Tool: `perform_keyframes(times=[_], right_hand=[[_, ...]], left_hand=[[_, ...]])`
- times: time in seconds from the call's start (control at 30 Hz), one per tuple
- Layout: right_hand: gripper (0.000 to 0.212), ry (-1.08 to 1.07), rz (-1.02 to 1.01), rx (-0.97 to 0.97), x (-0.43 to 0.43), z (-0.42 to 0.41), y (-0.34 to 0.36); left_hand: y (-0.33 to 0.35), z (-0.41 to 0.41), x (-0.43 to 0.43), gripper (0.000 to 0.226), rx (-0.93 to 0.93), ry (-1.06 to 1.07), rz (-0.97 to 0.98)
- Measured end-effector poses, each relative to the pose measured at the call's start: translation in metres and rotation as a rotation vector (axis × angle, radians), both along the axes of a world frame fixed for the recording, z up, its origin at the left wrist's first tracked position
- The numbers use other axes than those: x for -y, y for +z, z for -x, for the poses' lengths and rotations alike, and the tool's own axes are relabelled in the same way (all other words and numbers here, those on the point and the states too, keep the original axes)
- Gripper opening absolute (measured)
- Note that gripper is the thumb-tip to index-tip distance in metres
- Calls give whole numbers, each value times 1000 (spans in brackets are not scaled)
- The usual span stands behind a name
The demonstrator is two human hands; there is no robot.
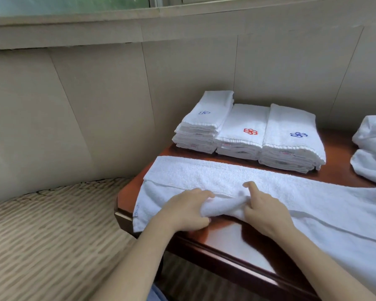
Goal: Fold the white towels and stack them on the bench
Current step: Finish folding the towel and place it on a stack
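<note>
White towel (258,185) lies spread lengthwise across the near part of the reddish wooden bench (232,246). Both hands grasp a bunched fold at its near edge: left hand (182,210) on the left, right hand (267,210) on the right. Three stacks of folded towels (248,131) stand side by side behind it, against the wall.

Both hands (183,210) (267,210) grip a bunched white towel (204,177) on the bench (228,235).
</note>
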State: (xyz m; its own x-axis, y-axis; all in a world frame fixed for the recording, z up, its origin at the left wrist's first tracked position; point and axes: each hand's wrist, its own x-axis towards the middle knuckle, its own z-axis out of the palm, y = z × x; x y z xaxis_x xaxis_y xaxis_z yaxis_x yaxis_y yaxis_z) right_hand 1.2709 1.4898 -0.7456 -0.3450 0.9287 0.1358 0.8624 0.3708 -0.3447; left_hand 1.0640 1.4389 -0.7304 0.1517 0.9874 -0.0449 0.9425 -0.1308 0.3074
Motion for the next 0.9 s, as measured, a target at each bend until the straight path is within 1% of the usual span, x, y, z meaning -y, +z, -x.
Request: perform_keyframes(times=[0.03, 0.1, 0.17, 0.27, 0.33, 0.4, 0.47, 0.5, 0.53, 0.6, 0.63, 0.7, 0.8, 0.9], right_hand=[[58, 5, -46, 7, -2, 0, -4], [39, 3, -124, 45, -1, 2, -10], [31, -10, -109, 64, -4, 2, -14], [27, -49, -12, 41, -14, 4, -9], [31, -43, 93, 19, -25, 4, 0], [39, -70, 160, 35, -43, 5, 12], [43, -108, 129, 115, -64, 9, 22], [41, -127, 77, 153, -73, 12, 23], [36, -145, 16, 177, -80, 16, 20], [28, -162, -75, 186, -86, 22, 8], [27, -168, -113, 171, -86, 24, 0], [28, -191, -175, 123, -88, 22, -12], [28, -175, -214, 109, -91, 17, -18], [22, -109, -244, 126, -91, 15, -13]], left_hand=[[1, -1, -4, 49, -15, 44, -71], [6, 1, -12, 46, -61, 156, -193], [13, 16, -19, 50, -93, 310, -308], [19, 47, -28, 48, -59, 592, -528], [17, 64, -34, 44, 42, 749, -624], [13, 75, -39, 47, 264, 884, -679], [8, 82, -44, 51, 485, 942, -656], [4, 84, -46, 53, 544, 930, -592], [0, 84, -49, 56, 557, 902, -497], [-8, 82, -54, 61, 470, 858, -323], [-12, 80, -56, 61, 402, 853, -282], [-15, 79, -59, 61, 341, 881, -270], [-15, 82, -61, 56, 388, 940, -278], [-15, 85, -61, 46, 436, 971, -329]])
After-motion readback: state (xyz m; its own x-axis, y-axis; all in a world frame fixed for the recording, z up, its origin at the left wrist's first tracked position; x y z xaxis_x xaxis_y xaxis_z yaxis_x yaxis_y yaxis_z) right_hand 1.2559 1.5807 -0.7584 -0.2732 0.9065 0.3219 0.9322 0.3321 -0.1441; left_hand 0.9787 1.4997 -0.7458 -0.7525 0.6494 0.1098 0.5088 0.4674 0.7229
